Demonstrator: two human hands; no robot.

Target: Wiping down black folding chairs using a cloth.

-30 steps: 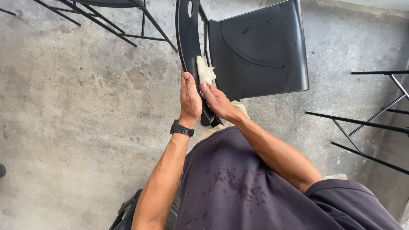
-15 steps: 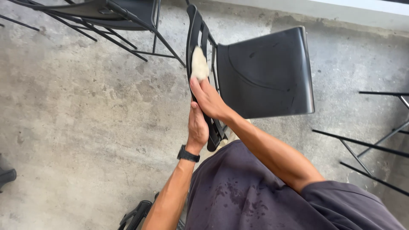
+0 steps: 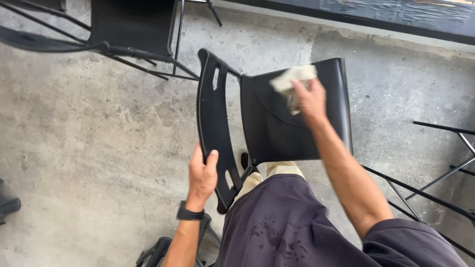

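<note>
Bare concrete floor [image 3: 84, 138] underneath. Black chair [image 3: 277, 123] tipped over for access to its seat. Left hand [image 3: 202, 175] clamped around backrest edge, steadying. Right hand [image 3: 309, 96] pressing crumpled pale cloth [image 3: 292, 79] onto seat's far corner.

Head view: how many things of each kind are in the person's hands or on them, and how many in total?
Black chair, backrest gripped by left hand: 1
Pale cloth, pressed on the seat by right hand: 1
Black wristwatch on left wrist: 1
Total: 3
</note>
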